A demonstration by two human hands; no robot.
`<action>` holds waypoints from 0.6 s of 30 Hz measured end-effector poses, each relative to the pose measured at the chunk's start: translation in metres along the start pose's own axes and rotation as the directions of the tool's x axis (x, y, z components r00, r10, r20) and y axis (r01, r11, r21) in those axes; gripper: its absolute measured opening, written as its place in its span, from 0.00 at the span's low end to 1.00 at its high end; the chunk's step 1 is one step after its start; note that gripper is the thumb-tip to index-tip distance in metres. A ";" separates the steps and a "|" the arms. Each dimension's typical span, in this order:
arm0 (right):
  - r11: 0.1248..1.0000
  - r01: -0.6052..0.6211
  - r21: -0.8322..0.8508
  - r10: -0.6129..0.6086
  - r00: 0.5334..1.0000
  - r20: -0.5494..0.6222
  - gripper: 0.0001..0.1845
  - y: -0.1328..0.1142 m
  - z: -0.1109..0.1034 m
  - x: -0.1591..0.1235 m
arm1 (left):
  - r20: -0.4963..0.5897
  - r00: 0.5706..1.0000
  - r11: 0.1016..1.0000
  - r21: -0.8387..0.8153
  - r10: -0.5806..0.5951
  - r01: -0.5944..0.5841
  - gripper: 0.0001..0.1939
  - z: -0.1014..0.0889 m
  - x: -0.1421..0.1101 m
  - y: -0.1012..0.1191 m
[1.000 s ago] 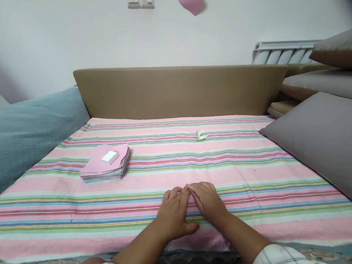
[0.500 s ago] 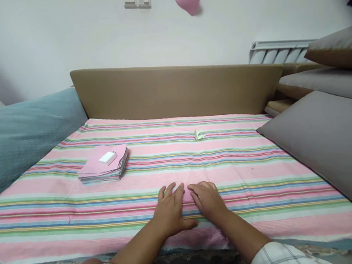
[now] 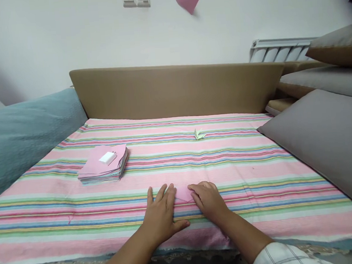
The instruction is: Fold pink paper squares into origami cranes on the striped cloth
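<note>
A small folded piece of pink paper point(image 3: 183, 193) lies flat on the striped cloth near the front, its lower edge coming to a shallow point. My left hand point(image 3: 159, 214) is open, fingers spread on the cloth, with the fingertips at the paper's left edge. Curled at the right end of the paper, my right hand point(image 3: 210, 200) grips or presses it between thumb and fingers; that end is hidden beneath them. Farther back stands a small pale green folded paper figure point(image 3: 199, 134).
On the left sits a stack of coloured paper point(image 3: 90, 167) with a white charger plug point(image 3: 107, 158) on top. Grey cushions point(image 3: 322, 136) crowd the right side, a blue cushion point(image 3: 33, 135) the left. A brown backrest point(image 3: 175, 91) runs along the back.
My left hand has slid left along the paper, uncovering more of it, and its fingers are spread. My right hand has stayed at the right end.
</note>
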State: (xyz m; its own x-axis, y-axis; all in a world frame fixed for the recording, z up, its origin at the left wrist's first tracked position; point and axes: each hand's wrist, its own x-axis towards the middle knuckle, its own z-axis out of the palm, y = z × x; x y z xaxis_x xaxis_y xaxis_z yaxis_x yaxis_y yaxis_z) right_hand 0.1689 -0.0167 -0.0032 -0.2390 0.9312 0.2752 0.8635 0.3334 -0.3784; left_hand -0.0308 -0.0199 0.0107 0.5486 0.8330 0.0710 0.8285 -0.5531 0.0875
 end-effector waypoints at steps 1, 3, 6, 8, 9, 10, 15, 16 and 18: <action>1.000 0.004 0.002 -0.004 1.000 -0.004 0.14 0.000 0.001 0.000 | -0.029 1.000 1.000 0.022 -0.012 0.013 0.50 0.000 -0.001 0.001; 1.000 0.012 0.003 -0.012 1.000 -0.014 0.14 0.000 0.002 -0.001 | -0.092 0.996 0.998 0.062 0.010 -0.004 0.50 -0.001 -0.001 0.005; 1.000 0.022 0.012 -0.022 0.999 -0.031 0.14 0.001 0.005 -0.001 | -0.095 0.978 0.981 0.069 0.185 -0.179 0.45 -0.002 -0.001 0.009; 0.999 0.036 0.028 -0.034 0.998 -0.050 0.14 0.002 0.007 0.000 | -0.040 0.956 0.957 0.032 0.290 -0.289 0.41 -0.002 0.001 0.010; 0.998 0.044 0.038 -0.042 0.997 -0.061 0.14 0.004 0.007 0.000 | -0.012 0.948 0.948 0.009 0.317 -0.317 0.39 -0.002 0.001 0.010; 0.997 0.055 0.048 -0.051 0.996 -0.072 0.14 0.005 0.008 0.000 | 0.011 0.945 0.945 -0.012 0.327 -0.327 0.38 -0.002 0.002 0.010; 0.982 0.178 0.064 -0.171 0.980 -0.107 0.11 0.009 0.005 -0.003 | 0.048 0.952 0.952 -0.067 0.303 -0.300 0.37 -0.002 0.005 0.007; 0.976 0.212 0.051 -0.206 0.972 -0.113 0.11 0.009 0.003 -0.004 | 0.048 0.952 0.952 -0.071 0.302 -0.298 0.37 -0.002 0.005 0.007; 0.961 0.278 0.013 -0.274 0.954 -0.121 0.13 0.009 -0.001 -0.008 | 0.050 0.952 0.951 -0.076 0.302 -0.298 0.37 -0.003 0.005 0.008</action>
State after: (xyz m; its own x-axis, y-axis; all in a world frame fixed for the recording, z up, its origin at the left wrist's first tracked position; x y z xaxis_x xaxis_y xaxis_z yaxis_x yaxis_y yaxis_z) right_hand 0.1795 -0.0211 -0.0081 -0.4106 0.7792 0.4734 0.7572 0.5807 -0.2990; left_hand -0.0217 -0.0197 0.0150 0.7784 0.6261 0.0444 0.6160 -0.7756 0.1377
